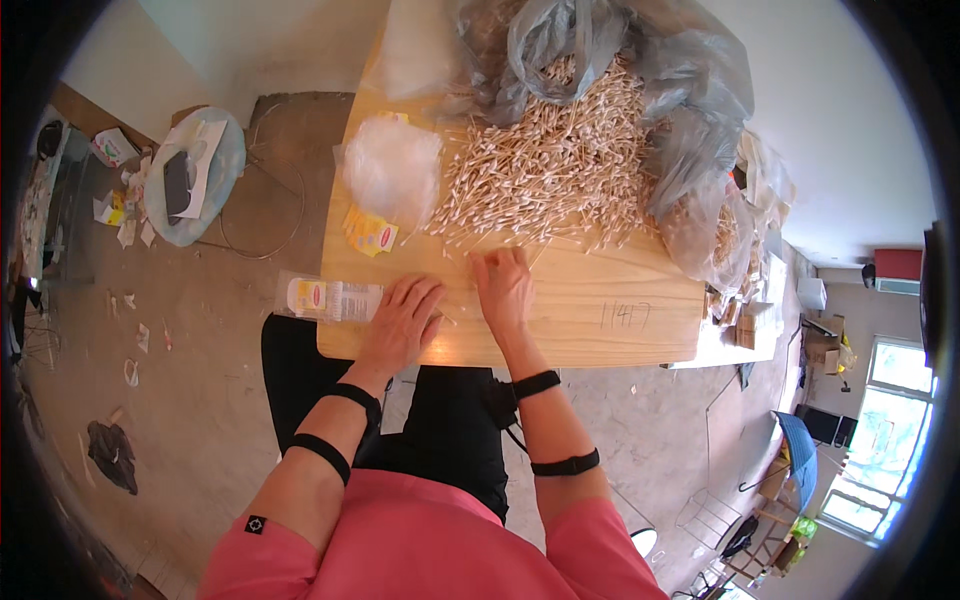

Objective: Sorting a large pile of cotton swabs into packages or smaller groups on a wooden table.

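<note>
A large heap of cotton swabs (560, 165) with pale sticks and white tips spreads over the wooden table (580, 335). At its near edge is my right hand (503, 290), fingers closed in a pinch on cotton swabs that are mostly hidden. My left hand (405, 315) rests low on the table with its fingers curled; a swab tip pokes out beside the thumb, and the rest of what it holds is covered. Against its left side lies a clear plastic packet (345, 301) with a yellow-and-white label, partly over the table's left edge.
A stack of clear plastic bags (392, 172) and yellow cards (370, 232) lie left of the heap. Grey plastic bags (700, 90) surround its back and right. On the left stands a round stool (225, 185) with a phone (178, 185). Scraps litter the floor.
</note>
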The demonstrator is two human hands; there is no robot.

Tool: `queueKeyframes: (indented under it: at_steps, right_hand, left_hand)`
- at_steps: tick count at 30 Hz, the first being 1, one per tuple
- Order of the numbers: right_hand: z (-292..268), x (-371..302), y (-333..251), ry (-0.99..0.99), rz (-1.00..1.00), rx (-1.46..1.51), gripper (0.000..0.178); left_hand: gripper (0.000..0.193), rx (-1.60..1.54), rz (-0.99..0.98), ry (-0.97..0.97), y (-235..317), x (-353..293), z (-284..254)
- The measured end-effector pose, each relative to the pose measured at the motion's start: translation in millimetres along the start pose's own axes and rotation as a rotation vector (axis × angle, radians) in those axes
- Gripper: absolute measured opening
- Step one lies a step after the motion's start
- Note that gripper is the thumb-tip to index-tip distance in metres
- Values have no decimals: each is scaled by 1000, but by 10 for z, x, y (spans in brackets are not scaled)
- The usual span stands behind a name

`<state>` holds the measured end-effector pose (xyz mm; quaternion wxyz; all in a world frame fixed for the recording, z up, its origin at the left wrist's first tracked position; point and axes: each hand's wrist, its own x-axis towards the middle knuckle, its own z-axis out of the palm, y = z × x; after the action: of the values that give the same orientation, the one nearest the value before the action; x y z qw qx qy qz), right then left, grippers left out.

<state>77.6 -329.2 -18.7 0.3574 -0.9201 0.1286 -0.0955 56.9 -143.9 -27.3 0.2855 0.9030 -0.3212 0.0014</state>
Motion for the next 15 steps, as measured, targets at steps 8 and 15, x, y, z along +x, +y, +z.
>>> queueKeyframes:
  at_steps: [8, 15]
  right_hand:
    - [-134, 63, -173, 103, -26, 242, 11]
    - [-1766, -675, -1647, 9, -319, 699, 8]
  left_hand:
    - [48, 5, 32, 51, -104, 68, -9]
    - [50, -115, 221, 208, 12, -8, 41]
